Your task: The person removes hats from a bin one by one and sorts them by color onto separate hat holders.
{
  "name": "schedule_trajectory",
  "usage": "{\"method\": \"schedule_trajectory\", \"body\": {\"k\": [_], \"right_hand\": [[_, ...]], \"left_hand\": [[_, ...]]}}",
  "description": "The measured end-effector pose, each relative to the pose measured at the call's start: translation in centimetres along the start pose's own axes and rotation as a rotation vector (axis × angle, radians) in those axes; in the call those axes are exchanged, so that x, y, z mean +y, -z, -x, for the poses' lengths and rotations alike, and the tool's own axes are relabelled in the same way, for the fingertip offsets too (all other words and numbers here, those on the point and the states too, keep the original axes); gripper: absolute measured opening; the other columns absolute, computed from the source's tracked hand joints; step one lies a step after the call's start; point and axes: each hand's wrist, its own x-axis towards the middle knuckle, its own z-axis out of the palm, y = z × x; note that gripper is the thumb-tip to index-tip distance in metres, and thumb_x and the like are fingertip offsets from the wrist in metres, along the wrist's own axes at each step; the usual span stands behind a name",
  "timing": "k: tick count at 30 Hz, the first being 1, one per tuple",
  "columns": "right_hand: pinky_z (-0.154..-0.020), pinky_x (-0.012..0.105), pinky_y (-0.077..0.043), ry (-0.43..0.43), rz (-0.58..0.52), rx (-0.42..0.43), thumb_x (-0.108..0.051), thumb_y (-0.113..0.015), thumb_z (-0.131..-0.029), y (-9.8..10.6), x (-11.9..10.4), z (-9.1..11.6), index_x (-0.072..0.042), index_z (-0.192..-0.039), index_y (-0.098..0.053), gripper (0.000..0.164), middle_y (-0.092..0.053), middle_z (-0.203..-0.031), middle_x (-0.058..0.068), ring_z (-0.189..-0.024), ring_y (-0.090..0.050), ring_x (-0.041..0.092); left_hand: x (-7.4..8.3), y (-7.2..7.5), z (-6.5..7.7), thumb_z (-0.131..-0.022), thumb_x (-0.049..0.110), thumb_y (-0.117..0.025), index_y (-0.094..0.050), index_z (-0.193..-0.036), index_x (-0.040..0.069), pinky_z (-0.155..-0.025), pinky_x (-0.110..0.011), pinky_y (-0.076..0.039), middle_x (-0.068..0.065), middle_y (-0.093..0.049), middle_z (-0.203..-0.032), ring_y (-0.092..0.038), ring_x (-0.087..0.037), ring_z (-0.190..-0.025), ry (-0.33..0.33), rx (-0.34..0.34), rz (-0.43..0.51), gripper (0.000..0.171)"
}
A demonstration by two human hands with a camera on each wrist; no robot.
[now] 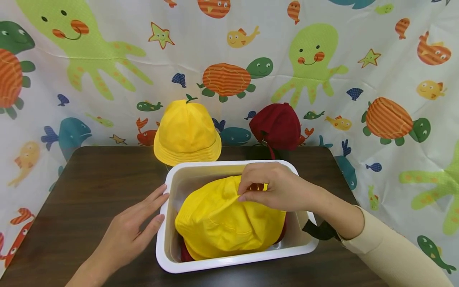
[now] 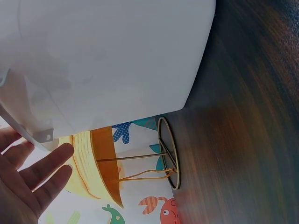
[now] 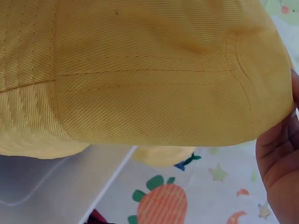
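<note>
A yellow bucket hat (image 1: 226,223) sits in a white plastic bin (image 1: 236,261). My right hand (image 1: 272,185) pinches the top of its crown between thumb and fingers, and the cloth is drawn up into a peak there. In the right wrist view the stitched crown (image 3: 154,102) fills much of the picture, with the fingers at its right end. Dark red cloth (image 1: 186,252) peeks out beneath the hat. My left hand (image 1: 129,227) has its fingers extended, the tips touching the bin's left rim; the left wrist view shows this hand (image 2: 28,172) beside the bin's outer wall (image 2: 107,65).
Behind the bin, a second yellow hat (image 1: 188,129) with a green leaf sprig rests on a wire stand (image 2: 175,172). To its right is a dark red cap (image 1: 276,125). The dark wooden table (image 1: 107,179) backs onto a curtain (image 1: 201,52) printed with sea animals.
</note>
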Motion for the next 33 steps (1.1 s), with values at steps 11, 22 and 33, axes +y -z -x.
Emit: {"method": "schedule_trajectory", "body": {"k": [11, 22, 33], "right_hand": [[-0.064, 0.023, -0.053, 0.021, 0.005, 0.019, 0.000, -0.083, -0.086, 1.7, -1.5, -0.7, -0.010, -0.094, -0.074, 0.016, -0.067, -0.092, -0.007, -0.082, -0.057, 0.007], [-0.071, 0.025, -0.057, 0.053, 0.026, 0.055, 0.005, -0.082, -0.085, 3.1, -2.4, -1.1, -0.009, -0.096, -0.074, 0.020, -0.067, -0.093, -0.006, -0.087, -0.060, 0.009], [-0.061, 0.023, -0.052, 0.163, 0.045, 0.116, 0.012, -0.082, -0.080, 4.7, -2.8, -1.8, -0.008, -0.096, -0.073, 0.027, -0.069, -0.094, -0.002, -0.084, -0.060, 0.012]], "left_hand": [[0.4, 0.0, 0.0, -0.086, 0.006, -0.078, -0.059, -0.151, 0.015, -0.111, -0.007, -0.028, 0.000, -0.053, -0.158, -0.045, 0.005, -0.140, 0.016, -0.006, -0.014, 0.069], [0.5, 0.0, 0.1, -0.085, 0.006, -0.078, -0.058, -0.151, 0.014, -0.111, -0.008, -0.028, -0.001, -0.053, -0.158, -0.043, 0.005, -0.141, 0.017, -0.006, -0.015, 0.069], [0.5, -0.1, 0.1, -0.086, 0.006, -0.078, -0.058, -0.151, 0.015, -0.111, -0.008, -0.029, -0.001, -0.052, -0.158, -0.049, -0.001, -0.139, 0.017, -0.006, -0.019, 0.068]]}}
